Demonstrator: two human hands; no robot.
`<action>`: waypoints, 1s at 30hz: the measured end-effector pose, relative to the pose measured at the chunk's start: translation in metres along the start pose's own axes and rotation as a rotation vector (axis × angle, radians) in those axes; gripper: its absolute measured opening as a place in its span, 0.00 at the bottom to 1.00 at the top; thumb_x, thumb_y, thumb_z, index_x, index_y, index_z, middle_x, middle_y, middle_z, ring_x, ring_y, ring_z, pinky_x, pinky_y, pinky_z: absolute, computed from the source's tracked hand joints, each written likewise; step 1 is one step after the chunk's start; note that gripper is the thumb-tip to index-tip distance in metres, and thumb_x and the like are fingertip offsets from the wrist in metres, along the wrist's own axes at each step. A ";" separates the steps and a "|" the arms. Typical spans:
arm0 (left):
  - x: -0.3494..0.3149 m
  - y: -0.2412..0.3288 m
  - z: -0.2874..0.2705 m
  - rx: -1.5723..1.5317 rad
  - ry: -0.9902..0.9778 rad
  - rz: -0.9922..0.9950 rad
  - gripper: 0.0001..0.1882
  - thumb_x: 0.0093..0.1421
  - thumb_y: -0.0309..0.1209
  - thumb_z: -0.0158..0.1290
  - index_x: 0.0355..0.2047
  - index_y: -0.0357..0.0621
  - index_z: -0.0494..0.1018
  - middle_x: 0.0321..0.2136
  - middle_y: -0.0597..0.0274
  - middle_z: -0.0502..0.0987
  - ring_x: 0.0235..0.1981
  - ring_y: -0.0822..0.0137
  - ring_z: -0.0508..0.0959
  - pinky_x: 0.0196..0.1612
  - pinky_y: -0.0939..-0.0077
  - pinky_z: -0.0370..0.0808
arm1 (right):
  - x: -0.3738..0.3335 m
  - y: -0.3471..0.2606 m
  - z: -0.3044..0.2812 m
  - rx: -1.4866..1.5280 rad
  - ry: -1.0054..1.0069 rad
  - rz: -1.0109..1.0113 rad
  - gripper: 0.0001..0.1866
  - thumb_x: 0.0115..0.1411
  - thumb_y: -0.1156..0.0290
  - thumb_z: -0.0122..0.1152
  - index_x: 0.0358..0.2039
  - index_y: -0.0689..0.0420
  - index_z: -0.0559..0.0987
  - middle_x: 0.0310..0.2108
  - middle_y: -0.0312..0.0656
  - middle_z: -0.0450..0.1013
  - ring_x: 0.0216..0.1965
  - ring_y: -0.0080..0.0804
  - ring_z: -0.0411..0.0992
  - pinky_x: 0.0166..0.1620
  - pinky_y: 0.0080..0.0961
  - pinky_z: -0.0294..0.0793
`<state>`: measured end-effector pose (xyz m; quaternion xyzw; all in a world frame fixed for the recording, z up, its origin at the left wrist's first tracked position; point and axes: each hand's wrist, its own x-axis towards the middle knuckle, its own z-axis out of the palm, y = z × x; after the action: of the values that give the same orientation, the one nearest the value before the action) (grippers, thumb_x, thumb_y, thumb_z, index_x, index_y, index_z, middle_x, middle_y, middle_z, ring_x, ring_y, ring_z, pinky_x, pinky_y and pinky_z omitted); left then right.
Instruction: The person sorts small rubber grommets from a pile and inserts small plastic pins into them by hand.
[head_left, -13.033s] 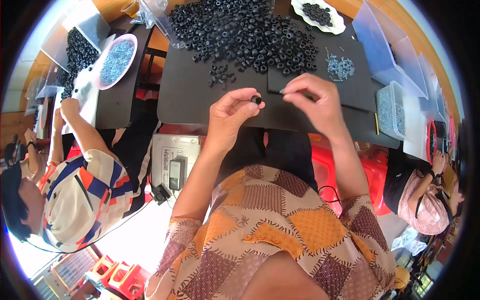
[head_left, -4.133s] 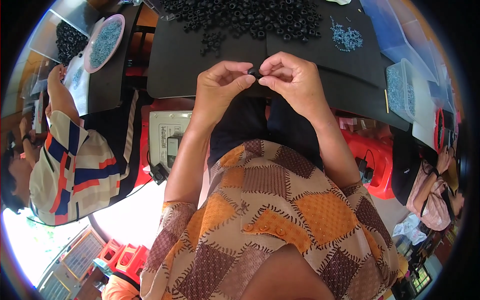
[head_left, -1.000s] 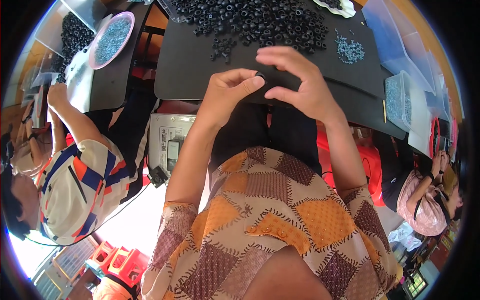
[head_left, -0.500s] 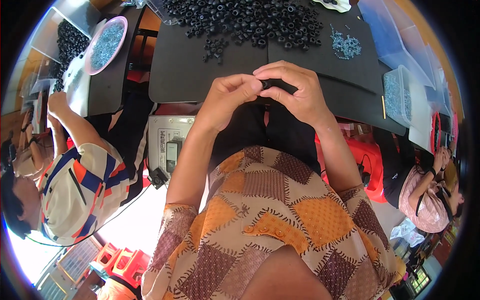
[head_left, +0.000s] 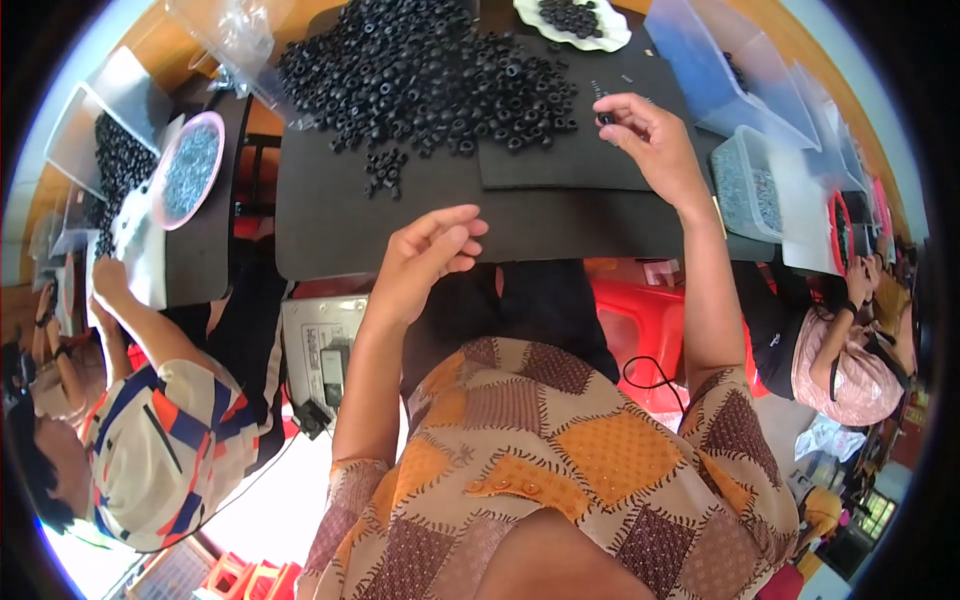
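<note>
My right hand (head_left: 652,145) is raised over the right side of the dark table (head_left: 390,240), thumb and fingers pinching a small black plastic piece (head_left: 605,118). Part of that piece is covered by the fingertips. At the table's front edge hovers my left hand (head_left: 430,250), its fingers loosely bent and apart, with nothing visible in them. Beyond both hands spreads a large heap of black ring-like plastic pieces (head_left: 400,75), and a few lie loose in a small cluster (head_left: 384,172) before it. Tiny metal bits (head_left: 600,90), partly hidden, lie behind my right hand.
A scalloped white dish (head_left: 610,35) of black pieces stands at the back. On the right are a blue-tinted bin (head_left: 690,45) and a clear tub (head_left: 735,180) of small metal parts. A co-worker (head_left: 170,440) sits left near a pink-rimmed plate (head_left: 158,200); another person (head_left: 850,360) sits right.
My hands have parted. The right moved right and forward with a black piece; the left dropped back and loosened. The view has shifted, showing more of the table's far side.
</note>
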<state>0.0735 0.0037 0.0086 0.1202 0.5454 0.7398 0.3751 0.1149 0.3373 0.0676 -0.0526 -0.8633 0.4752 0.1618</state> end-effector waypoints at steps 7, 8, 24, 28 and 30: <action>-0.005 -0.002 0.002 0.018 0.078 0.029 0.19 0.69 0.31 0.55 0.58 0.39 0.73 0.48 0.56 0.80 0.42 0.72 0.80 0.44 0.77 0.80 | 0.030 0.004 -0.079 -0.194 0.174 -0.048 0.14 0.64 0.72 0.61 0.50 0.55 0.81 0.42 0.36 0.80 0.44 0.23 0.77 0.53 0.22 0.72; 0.001 -0.003 0.006 0.018 0.045 0.026 0.19 0.69 0.31 0.55 0.58 0.39 0.73 0.48 0.56 0.80 0.42 0.71 0.80 0.44 0.77 0.80 | 0.037 0.018 -0.113 -0.122 0.364 -0.083 0.16 0.64 0.68 0.63 0.52 0.54 0.80 0.46 0.39 0.79 0.49 0.26 0.77 0.56 0.26 0.71; -0.001 -0.009 0.009 0.236 0.042 0.118 0.14 0.71 0.34 0.52 0.45 0.35 0.80 0.43 0.61 0.82 0.40 0.73 0.80 0.42 0.79 0.79 | 0.005 0.003 0.087 -0.421 0.157 -0.474 0.11 0.52 0.66 0.72 0.33 0.56 0.82 0.37 0.37 0.72 0.41 0.40 0.70 0.44 0.35 0.71; -0.004 -0.007 0.007 0.205 0.062 0.086 0.15 0.71 0.35 0.51 0.46 0.36 0.80 0.42 0.62 0.82 0.40 0.73 0.80 0.42 0.79 0.79 | 0.008 0.002 0.096 -0.549 0.036 -0.462 0.11 0.51 0.68 0.72 0.34 0.56 0.83 0.42 0.35 0.70 0.45 0.37 0.68 0.46 0.36 0.68; -0.005 -0.008 0.006 0.190 0.074 0.073 0.15 0.72 0.35 0.51 0.46 0.36 0.80 0.43 0.62 0.81 0.39 0.73 0.80 0.42 0.79 0.79 | 0.006 0.000 0.095 -0.549 0.048 -0.495 0.11 0.51 0.68 0.72 0.34 0.55 0.83 0.41 0.35 0.70 0.45 0.37 0.69 0.46 0.36 0.68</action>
<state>0.0837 0.0059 0.0046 0.1475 0.6221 0.7018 0.3142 0.0777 0.2623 0.0223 0.1049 -0.9411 0.1712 0.2720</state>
